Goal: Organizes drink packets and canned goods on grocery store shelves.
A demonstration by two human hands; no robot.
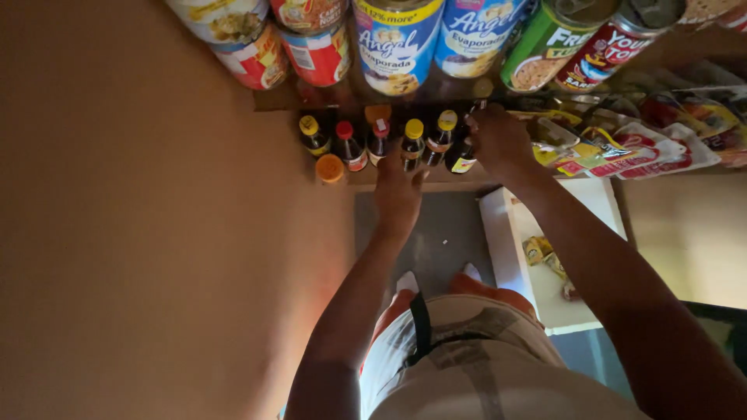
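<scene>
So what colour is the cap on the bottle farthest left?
Yellow cap, seen in the head view.

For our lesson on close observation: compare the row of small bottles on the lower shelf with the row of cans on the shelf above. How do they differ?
The small bottles are slim, dark and topped with yellow, red or orange caps; the cans are wide, with flat metal ends. The bottles look much smaller than the cans. The left hand and right hand are at the bottles, while no hand is at the cans. Both stand in rows and carry coloured labels.
</scene>
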